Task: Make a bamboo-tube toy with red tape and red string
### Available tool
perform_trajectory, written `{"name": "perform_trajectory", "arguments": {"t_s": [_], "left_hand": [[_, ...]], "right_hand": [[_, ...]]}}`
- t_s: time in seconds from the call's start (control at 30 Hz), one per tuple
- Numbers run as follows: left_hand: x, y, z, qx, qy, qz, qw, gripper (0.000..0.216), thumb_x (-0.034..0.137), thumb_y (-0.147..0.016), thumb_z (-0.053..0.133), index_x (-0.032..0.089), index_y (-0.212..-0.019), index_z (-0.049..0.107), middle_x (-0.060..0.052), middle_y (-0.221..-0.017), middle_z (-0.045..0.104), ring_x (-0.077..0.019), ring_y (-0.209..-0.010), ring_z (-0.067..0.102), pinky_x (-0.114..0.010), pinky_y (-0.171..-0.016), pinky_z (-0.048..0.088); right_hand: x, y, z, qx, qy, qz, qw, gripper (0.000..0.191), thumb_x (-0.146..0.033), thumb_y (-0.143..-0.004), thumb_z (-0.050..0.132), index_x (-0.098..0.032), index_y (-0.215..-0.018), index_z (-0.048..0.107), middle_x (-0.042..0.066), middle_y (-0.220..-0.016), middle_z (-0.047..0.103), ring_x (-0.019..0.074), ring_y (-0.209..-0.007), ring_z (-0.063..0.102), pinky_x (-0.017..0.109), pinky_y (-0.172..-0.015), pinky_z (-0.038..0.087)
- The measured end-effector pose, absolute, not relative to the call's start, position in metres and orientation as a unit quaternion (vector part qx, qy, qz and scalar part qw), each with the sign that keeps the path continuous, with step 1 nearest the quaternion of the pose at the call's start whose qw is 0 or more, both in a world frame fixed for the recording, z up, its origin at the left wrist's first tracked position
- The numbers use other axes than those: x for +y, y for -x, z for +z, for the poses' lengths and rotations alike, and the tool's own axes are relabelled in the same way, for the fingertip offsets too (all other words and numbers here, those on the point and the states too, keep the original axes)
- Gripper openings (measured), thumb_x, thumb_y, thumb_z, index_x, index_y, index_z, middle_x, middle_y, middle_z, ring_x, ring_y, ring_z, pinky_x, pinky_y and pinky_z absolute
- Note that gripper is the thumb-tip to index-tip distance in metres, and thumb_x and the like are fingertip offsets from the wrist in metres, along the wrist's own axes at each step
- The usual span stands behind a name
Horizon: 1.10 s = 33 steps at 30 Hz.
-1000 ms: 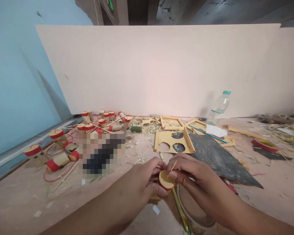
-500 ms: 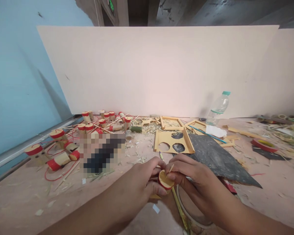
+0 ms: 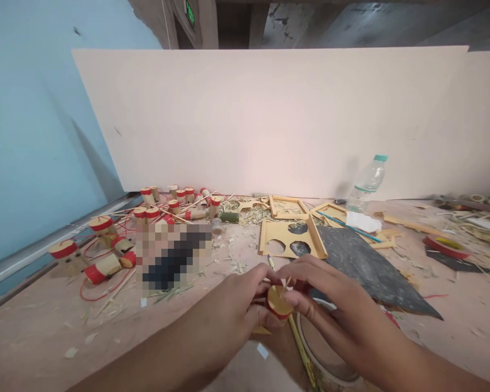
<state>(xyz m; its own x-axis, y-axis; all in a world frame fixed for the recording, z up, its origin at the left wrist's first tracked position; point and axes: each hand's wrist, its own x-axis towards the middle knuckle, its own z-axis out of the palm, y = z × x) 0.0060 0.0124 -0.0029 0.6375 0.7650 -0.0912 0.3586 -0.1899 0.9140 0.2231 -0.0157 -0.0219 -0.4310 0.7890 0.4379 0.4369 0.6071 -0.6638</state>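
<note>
Both my hands meet low in the middle of the view over a small bamboo cylinder [image 3: 278, 301] with a red band and a flat yellow end facing me. My left hand [image 3: 239, 302] wraps its fingers round the cylinder from the left. My right hand [image 3: 322, 296] pinches a thin bamboo sliver [image 3: 286, 282] against the cylinder's top edge. A long thin yellow-green stick [image 3: 300, 348] runs under my hands toward me, beside a round tape-like ring [image 3: 330, 373] lying on the table.
Several red-banded bamboo cylinders [image 3: 106, 261] with red cord lie at the left. Yellow wooden frames with round holes [image 3: 288, 237], a dark slate sheet [image 3: 363, 264], a plastic bottle [image 3: 365, 182] and a red tape roll [image 3: 445, 245] lie beyond. A pale board [image 3: 269, 120] stands behind.
My hands have drawn closer together over the cylinder, and the sliver in my right fingers sits lower against its top. The view has shifted slightly.
</note>
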Motion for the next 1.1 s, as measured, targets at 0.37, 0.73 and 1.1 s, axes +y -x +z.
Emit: {"name": "perform_trajectory", "arguments": {"t_s": [0.37, 0.73, 1.1], "left_hand": [[0.0117, -0.0083, 0.0000, 0.381, -0.730, 0.189, 0.535, 0.023, 0.004, -0.085, 0.061, 0.021, -0.099, 0.061, 0.005, -0.092, 0.072, -0.0166, -0.089, 0.065, -0.024, -0.073, 0.045], [0.0160, -0.0031, -0.0090, 0.354, -0.728, 0.184, 0.558, 0.019, 0.020, -0.087, 0.072, 0.023, -0.103, 0.061, 0.003, -0.098, 0.073, -0.0192, -0.092, 0.063, -0.028, -0.075, 0.043], [0.0174, -0.0027, -0.0047, 0.365, -0.752, 0.186, 0.516, 0.023, 0.031, -0.091, 0.079, 0.021, -0.092, 0.058, 0.008, -0.085, 0.063, -0.0146, -0.079, 0.054, -0.027, -0.065, 0.036]], "right_hand": [[-0.0107, -0.2221, -0.0239, -0.822, 0.373, 0.220, 0.370, 0.024, -0.017, -0.112, 0.055, -0.023, -0.093, 0.069, 0.001, -0.094, 0.065, 0.0155, -0.086, 0.066, 0.023, -0.078, 0.050], [-0.0120, -0.2200, -0.0233, -0.823, 0.389, 0.246, 0.334, 0.028, -0.017, -0.111, 0.057, -0.022, -0.087, 0.070, 0.001, -0.093, 0.064, 0.0162, -0.087, 0.066, 0.024, -0.079, 0.049], [-0.0123, -0.2230, -0.0238, -0.830, 0.364, 0.210, 0.367, 0.023, -0.017, -0.111, 0.055, -0.023, -0.095, 0.071, 0.004, -0.098, 0.067, 0.0179, -0.090, 0.068, 0.026, -0.078, 0.053]]}}
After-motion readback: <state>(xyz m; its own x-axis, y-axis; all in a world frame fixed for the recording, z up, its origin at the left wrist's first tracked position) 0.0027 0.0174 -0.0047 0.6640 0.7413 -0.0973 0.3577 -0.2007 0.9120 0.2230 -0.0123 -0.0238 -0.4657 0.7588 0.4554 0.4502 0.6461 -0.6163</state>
